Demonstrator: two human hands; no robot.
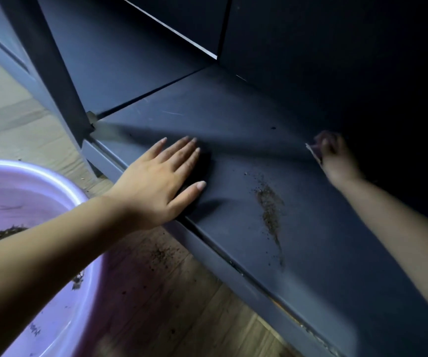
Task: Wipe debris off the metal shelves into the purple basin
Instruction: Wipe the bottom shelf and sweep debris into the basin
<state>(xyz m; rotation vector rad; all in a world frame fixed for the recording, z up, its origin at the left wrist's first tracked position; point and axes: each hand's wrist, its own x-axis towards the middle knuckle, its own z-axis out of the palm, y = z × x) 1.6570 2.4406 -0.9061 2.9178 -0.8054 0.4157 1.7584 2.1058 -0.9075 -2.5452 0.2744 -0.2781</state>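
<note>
The left hand (161, 181) is lying flat on the metal shelf (323, 228) near its front edge, fingers straight and spread, pressing on something dark beneath the palm that cannot be made out. The right hand (332, 153) is reaching toward the shadowed back of the shelf, fingers curling round a small pale scrap (313, 152). A streak of brown debris (269, 207) is lying between the hands. The purple basin (61, 181) is sitting on the wooden floor (182, 305) below the shelf's front edge, holding some debris.
</note>
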